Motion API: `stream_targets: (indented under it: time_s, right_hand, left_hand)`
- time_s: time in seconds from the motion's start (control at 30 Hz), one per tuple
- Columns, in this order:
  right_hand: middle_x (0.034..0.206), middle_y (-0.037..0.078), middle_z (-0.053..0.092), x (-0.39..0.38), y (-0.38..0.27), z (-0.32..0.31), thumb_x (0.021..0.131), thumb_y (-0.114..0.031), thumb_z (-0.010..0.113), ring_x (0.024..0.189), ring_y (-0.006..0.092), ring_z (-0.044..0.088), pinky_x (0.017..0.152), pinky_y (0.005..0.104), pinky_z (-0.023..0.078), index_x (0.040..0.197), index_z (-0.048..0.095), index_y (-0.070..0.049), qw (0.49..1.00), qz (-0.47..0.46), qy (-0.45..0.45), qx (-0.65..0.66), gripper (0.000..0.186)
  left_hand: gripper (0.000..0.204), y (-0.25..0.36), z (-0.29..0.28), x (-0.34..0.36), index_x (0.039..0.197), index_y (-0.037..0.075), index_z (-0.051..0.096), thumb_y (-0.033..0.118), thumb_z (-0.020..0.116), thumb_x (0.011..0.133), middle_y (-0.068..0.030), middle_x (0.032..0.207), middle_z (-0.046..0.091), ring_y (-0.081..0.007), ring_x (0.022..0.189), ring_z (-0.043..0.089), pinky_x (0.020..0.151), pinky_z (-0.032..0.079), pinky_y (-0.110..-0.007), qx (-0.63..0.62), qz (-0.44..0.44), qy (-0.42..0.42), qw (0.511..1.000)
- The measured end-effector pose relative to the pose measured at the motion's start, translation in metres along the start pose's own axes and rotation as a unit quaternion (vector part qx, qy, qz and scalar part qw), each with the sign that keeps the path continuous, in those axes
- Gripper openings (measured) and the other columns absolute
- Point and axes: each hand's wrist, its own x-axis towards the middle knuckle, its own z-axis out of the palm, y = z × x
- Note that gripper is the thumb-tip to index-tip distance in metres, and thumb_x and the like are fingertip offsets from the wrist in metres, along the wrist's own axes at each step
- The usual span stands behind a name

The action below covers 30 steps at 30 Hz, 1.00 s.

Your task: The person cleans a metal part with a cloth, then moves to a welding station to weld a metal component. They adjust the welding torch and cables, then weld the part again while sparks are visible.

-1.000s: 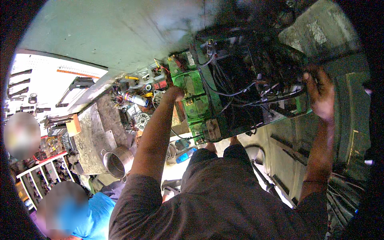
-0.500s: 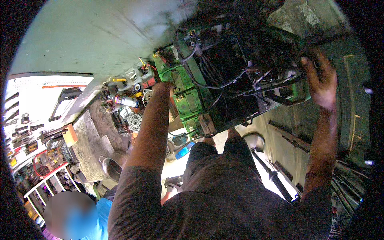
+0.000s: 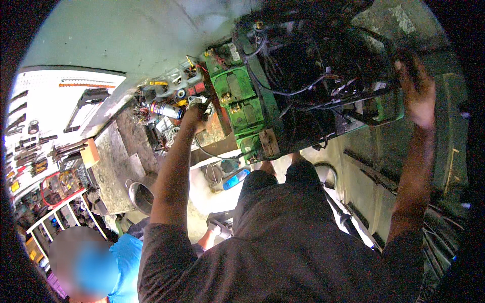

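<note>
Ahead of me stands a machine with a green frame and a dark inside full of loose cables (image 3: pixel 303 108). A row of green box-shaped batteries (image 3: pixel 247 113) with terminals lines its left side. My left hand (image 3: pixel 203 108) reaches past the batteries to the bench at the left, beside a silver metal part (image 3: pixel 194 101). Its fingers are in shadow and partly hidden, so I cannot see whether it grips anything. My right hand (image 3: pixel 420 98) rests on the machine's dark far right edge, fingers stretched and apart, holding nothing I can see.
A spray can (image 3: pixel 165 110) and several parts crowd the bench. A metal pan (image 3: pixel 140 196) sits near the wooden board (image 3: pixel 113 177). Tools hang on a white pegboard (image 3: pixel 50 111). A person in a blue shirt (image 3: pixel 126 262) is at lower left. A blue object (image 3: pixel 236 179) lies below the batteries.
My left hand has moved away from the batteries' left edge to the parts on the bench. My right hand stays on the machine's edge. The view has shifted slightly.
</note>
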Motion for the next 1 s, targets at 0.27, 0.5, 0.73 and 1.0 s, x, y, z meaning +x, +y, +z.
stream_targets:
  time_s: [0.27,0.5,0.73,1.0]
  right_hand:
    - [0.125,0.015,0.071,0.010,0.000,0.000,0.103,-0.022,0.066,0.113,0.0204,0.064,0.103,0.0346,0.048,0.130,0.065,0.003,0.995,-0.103,0.003,-0.009,0.036]
    - [0.126,0.017,0.070,0.013,-0.011,-0.003,0.104,-0.025,0.063,0.118,0.0275,0.065,0.104,0.0398,0.048,0.129,0.065,0.001,0.985,-0.139,-0.029,-0.093,0.036]
    - [0.122,0.016,0.072,0.018,-0.001,0.001,0.104,-0.027,0.063,0.112,0.0248,0.067,0.100,0.0375,0.050,0.129,0.065,0.001,0.988,-0.148,-0.040,0.004,0.037]
    - [0.125,0.018,0.070,0.019,-0.007,0.003,0.103,-0.032,0.064,0.115,0.0274,0.065,0.104,0.0383,0.048,0.131,0.064,0.000,0.985,-0.165,-0.013,-0.046,0.043]
  left_hand:
    - [0.064,0.013,0.012,-0.202,0.156,-0.002,0.038,0.003,0.065,0.098,-0.0108,0.132,0.060,-0.0191,0.113,0.058,0.100,0.047,-0.030,-0.273,-0.003,0.276,0.922]
    - [0.061,-0.054,0.137,-0.264,0.146,0.011,0.053,0.018,0.072,0.088,-0.0151,0.120,0.071,-0.0318,0.102,0.069,0.091,0.055,-0.039,-0.044,0.029,-0.002,0.999]
    - [0.048,-0.054,0.242,-0.232,0.133,0.003,0.062,0.030,0.062,0.093,-0.0230,0.124,0.070,-0.0392,0.113,0.070,0.097,0.056,-0.051,0.233,-0.131,-0.071,0.961]
    - [0.039,-0.027,0.246,-0.209,0.122,0.001,0.068,0.028,0.058,0.095,-0.0257,0.124,0.069,-0.0407,0.116,0.068,0.099,0.054,-0.050,0.164,-0.218,-0.071,0.959]
